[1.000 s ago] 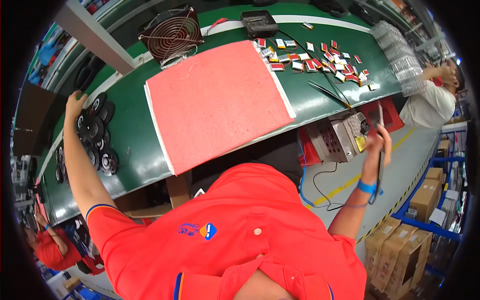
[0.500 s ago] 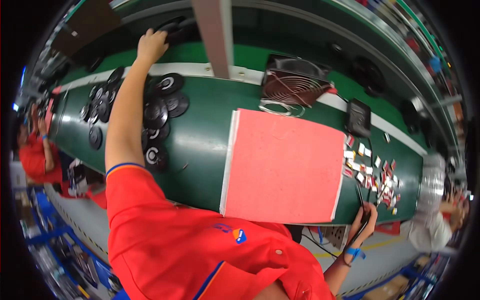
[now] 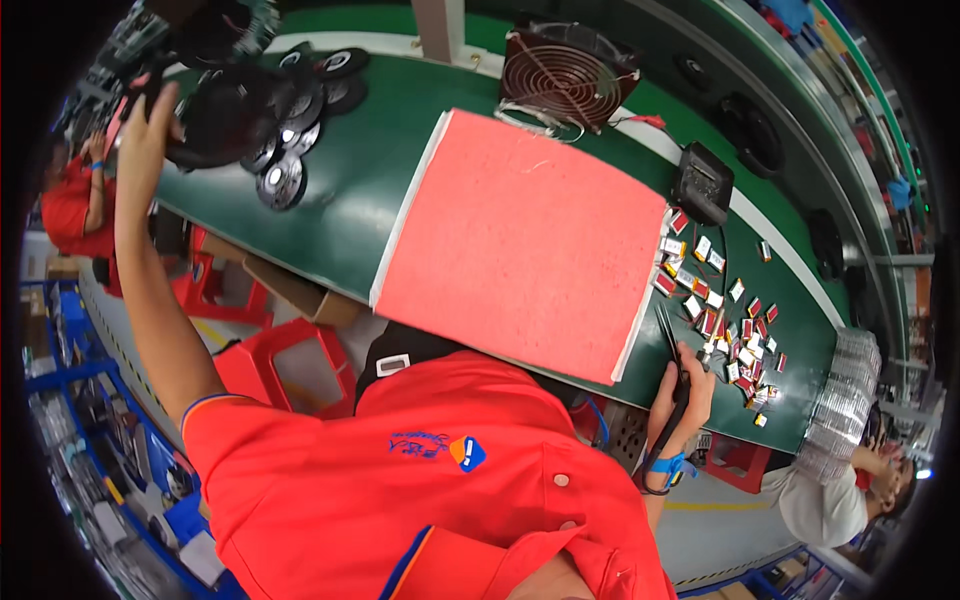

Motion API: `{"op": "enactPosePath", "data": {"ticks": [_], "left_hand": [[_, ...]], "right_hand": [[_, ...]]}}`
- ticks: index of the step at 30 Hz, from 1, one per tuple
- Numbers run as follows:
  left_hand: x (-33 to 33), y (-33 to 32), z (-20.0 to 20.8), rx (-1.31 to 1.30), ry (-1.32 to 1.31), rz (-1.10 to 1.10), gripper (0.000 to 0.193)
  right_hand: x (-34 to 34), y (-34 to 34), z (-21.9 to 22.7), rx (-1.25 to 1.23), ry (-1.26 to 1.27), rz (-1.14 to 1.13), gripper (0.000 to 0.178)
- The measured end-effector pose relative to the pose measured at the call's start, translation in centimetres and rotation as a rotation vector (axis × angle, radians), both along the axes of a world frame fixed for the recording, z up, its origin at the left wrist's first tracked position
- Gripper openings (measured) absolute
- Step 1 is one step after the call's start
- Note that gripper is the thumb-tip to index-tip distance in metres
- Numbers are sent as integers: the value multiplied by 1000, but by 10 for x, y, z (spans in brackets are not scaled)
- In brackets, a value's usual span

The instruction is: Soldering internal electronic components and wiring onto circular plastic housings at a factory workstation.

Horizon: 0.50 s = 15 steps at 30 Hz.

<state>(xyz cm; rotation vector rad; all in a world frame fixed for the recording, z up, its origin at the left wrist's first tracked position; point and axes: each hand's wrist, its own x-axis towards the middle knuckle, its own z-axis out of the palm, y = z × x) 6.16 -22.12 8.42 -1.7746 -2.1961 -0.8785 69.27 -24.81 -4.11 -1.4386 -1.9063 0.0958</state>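
Observation:
My left hand (image 3: 147, 135) is stretched to the far left, its fingers closed at the edge of a large round black plastic part (image 3: 228, 115), which is smeared by motion. Black discs (image 3: 283, 180) with shiny centres lie in a cluster beside that part. My right hand (image 3: 688, 400) grips dark tweezers (image 3: 668, 330) near the front edge of the bench, with their tips pointing away from me. Just beyond that hand, several small pouch batteries (image 3: 745, 350), silver and red, are scattered on the green bench. A pink mat (image 3: 520, 245) lies between my two hands.
A fan with a wire grille (image 3: 565, 78) stands behind the mat. A black box (image 3: 704, 183) sits to its right. Stacked clear trays (image 3: 842, 400) line the right end. A post (image 3: 440, 30) rises at the back. Red stools (image 3: 290, 370) stand below; co-workers sit at both sides.
My left hand has come back from beyond the rear rail and swung left, now with a large round black part. My right hand keeps the tweezers. The whole view has shifted and turned.

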Motion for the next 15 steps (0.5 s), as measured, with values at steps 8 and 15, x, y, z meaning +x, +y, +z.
{"op": "enactPosePath", "data": {"ticks": [8,15], "left_hand": [[234,-5,-64,-641,-747,-409,38],[259,18,-74,-452,-120,-467,35]], "right_hand": [[4,-8,-5,37,127,56,24],[-9,-25,-9,120,236,82,23]]}}
